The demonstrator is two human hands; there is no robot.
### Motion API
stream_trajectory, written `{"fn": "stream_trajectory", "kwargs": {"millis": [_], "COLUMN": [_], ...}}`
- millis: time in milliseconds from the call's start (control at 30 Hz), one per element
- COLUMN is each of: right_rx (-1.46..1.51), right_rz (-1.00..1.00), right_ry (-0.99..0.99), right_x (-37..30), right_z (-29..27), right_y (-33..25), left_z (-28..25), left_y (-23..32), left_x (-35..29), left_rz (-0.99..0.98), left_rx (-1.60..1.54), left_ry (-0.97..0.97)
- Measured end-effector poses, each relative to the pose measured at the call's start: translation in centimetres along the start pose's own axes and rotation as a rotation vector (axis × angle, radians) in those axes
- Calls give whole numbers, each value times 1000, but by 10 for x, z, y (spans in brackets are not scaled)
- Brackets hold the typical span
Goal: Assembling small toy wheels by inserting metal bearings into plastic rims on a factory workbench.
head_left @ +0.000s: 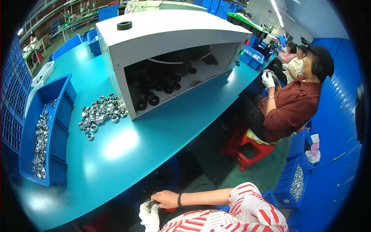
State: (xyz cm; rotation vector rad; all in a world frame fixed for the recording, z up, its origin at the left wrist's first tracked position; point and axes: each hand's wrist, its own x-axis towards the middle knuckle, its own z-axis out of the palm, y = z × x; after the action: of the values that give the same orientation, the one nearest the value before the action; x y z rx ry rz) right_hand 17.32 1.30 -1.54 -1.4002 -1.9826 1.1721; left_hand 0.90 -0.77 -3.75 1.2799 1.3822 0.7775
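Observation:
Below the table's near edge, low in the head view, my two hands are together. My right hand point(167, 199) is bare, with a black band on the wrist, and its fingers are curled closed. Beside it my left hand point(149, 217) wears a loose white glove, its fingers closed too. Between them shows a small dark ring-shaped piece point(153, 203), gripped by both hands and partly covered by fingers. On the table above lies a pile of shiny silver round parts point(102, 111), apart from my hands.
A white open-fronted box point(174, 29) with black rings point(169, 89) inside stands on the turquoise table point(162, 135). Another black ring point(124, 26) rests on top. A blue bin point(58, 154) of silver parts is at left. At right, a co-worker point(295, 102) sits on a red stool point(251, 150).

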Motion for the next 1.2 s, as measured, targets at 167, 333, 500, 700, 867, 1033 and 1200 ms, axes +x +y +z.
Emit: {"fn": "stream_trajectory", "kwargs": {"millis": [167, 333, 500, 700, 867, 1033, 1200], "right_rx": [-60, 33, 234, 410, 116, 127, 283], "right_rz": [31, -9, 153, 304, 197, 277, 314], "right_ry": [-132, -8, 61, 124, -30, 66, 75], "right_x": [0, -8, -8, -10, -10, -11, -5], "right_z": [-5, 0, 14, 22, 13, 11, 9], "right_y": [-1, 7, 5, 9, 0, 4, 12], "left_z": [0, 5, -12, -22, -17, -10, -1], "left_y": [17, 35, 32, 34, 15, 20, 24], "left_x": [-2, -4, 6, 6, 6, 19, 16], "left_rz": [-176, -138, -177, -205, 132, -120, -245], "left_rx": [-90, -81, -97, -111, 426, 74, -322], "left_ry": [-74, -61, -151, -310, -205, -307, -134]}}
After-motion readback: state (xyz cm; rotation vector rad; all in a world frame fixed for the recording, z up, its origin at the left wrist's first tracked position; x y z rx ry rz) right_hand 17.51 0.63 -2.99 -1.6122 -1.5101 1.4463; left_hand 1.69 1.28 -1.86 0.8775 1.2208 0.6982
